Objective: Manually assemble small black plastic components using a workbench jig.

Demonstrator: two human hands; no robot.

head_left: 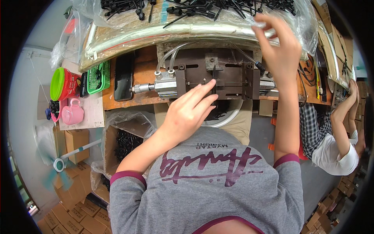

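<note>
My left hand (187, 114) reaches over a dark metal jig (230, 70) on the bench. Its fingertips are at a thin black rod-like part (214, 90) that stands out along the jig's middle; the thumb side is partly hidden. Raised over the bench's far right, my right hand (283, 48) has its fingers bent and apart, with nothing visible between them. Beyond it lies a pile of black rod-like parts (198, 11) on a plastic-covered surface. Metal cylinders (165, 86) with clear air hoses (168, 54) flank the jig.
A phone (124, 78), a green basket (98, 78), a red tub (69, 84) and a pink cup (73, 113) stand left. A bowl (230, 118) of black parts sits below the jig, near a lined carton (113, 142). A co-worker (337, 150) works at right.
</note>
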